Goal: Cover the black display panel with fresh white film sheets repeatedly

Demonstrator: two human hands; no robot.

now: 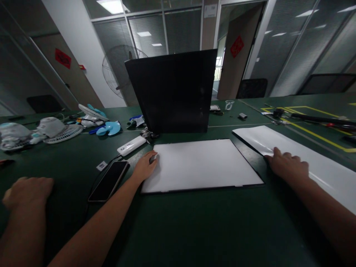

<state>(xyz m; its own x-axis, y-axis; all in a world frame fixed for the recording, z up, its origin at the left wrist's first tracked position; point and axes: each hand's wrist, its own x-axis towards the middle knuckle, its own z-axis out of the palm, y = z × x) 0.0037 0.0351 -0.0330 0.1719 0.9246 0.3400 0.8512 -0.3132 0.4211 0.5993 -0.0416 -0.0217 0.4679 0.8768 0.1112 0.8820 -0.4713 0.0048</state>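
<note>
A flat white panel (200, 165) with a thin black border lies on the table in front of me. My left hand (146, 166) is at its left edge, the fingers and thumb curled in a pinch on the edge near the far corner. On the right, my right hand (290, 167) is closed on the near left edge of a large glossy white sheet (330, 163). The sheet lies slightly bowed, its far end lifted off the table. Behind the panel stands a large black screen-like panel (175, 92), tilted upright.
Another person's closed hand (27, 191) rests at the far left. A smartphone (109, 181) and a white power bank (131, 145) with a cable lie left of the panel. Fan parts (65, 131) and blue blades (109, 128) sit farther left. A clear cup (228, 105) stands behind.
</note>
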